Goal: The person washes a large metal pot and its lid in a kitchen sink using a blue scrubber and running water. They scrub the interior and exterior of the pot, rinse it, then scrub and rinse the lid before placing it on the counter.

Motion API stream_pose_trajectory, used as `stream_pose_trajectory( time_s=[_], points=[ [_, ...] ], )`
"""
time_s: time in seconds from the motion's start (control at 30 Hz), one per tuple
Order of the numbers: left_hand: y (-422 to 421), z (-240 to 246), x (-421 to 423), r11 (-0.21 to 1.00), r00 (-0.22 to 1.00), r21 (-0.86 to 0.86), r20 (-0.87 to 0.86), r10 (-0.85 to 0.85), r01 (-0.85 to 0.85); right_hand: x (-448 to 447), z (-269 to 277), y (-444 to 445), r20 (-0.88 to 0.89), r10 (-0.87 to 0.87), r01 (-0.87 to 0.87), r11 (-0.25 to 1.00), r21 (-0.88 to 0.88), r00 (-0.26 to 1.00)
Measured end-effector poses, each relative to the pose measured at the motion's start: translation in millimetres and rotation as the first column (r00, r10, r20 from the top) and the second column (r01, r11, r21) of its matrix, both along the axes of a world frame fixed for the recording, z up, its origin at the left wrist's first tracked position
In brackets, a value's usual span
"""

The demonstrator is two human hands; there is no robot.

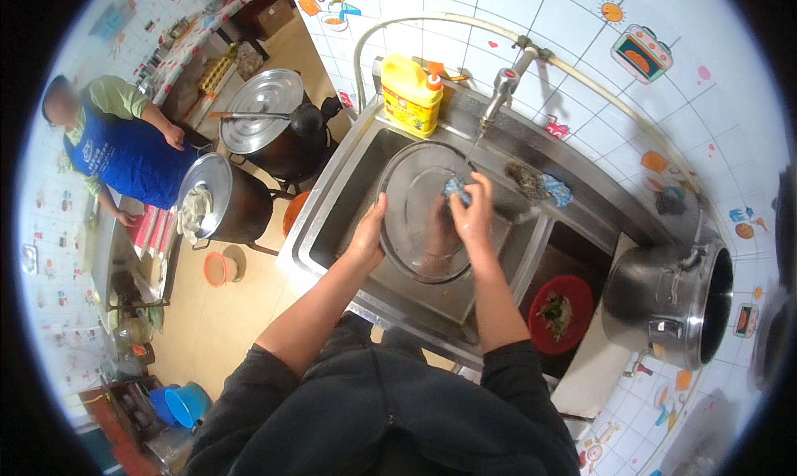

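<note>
My left hand (368,230) grips the left rim of a round metal lid or tray (408,217), its thumb along the edge. The disc is tilted above the left basin of a stainless steel sink (330,289). In my right hand (473,217) is a crumpled blue-and-white cloth (455,189), pressed on the upper right of the disc's wet surface. A thin stream of water falls from the faucet (498,96) near the disc's upper rim. Which face of the disc is up, I cannot tell.
A yellow detergent jug (411,99) stands on the sink's back ledge. Beside the faucet lie a scouring pad (526,180) and another blue cloth (556,189). The right basin holds a red colander (560,326) with food scraps. A large steel pot (647,302) stands right; lidded pots (249,196) and a person (127,146) are left.
</note>
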State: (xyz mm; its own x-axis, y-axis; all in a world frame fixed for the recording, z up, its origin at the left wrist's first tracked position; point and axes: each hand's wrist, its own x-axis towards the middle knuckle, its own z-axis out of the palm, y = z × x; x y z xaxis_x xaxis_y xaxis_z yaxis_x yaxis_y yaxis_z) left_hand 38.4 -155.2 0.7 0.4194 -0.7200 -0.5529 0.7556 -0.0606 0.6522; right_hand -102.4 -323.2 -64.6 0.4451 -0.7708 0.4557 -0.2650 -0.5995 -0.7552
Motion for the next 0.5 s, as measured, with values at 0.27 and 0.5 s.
stream_pose_trajectory(
  time_s=[0.27,0.5],
  points=[
    [-2.0,-0.8,-4.1,0.991,0.996,-0.095,0.006,-0.090,0.090,37.8,48.4,96.6,0.129,0.240,-0.244,0.970,0.016,0.962],
    [13.9,5.4,-4.4,0.977,0.989,-0.190,0.129,-0.073,0.097,65.2,81.6,69.4,0.113,0.164,-0.145,0.976,-0.161,0.980]
  ],
)
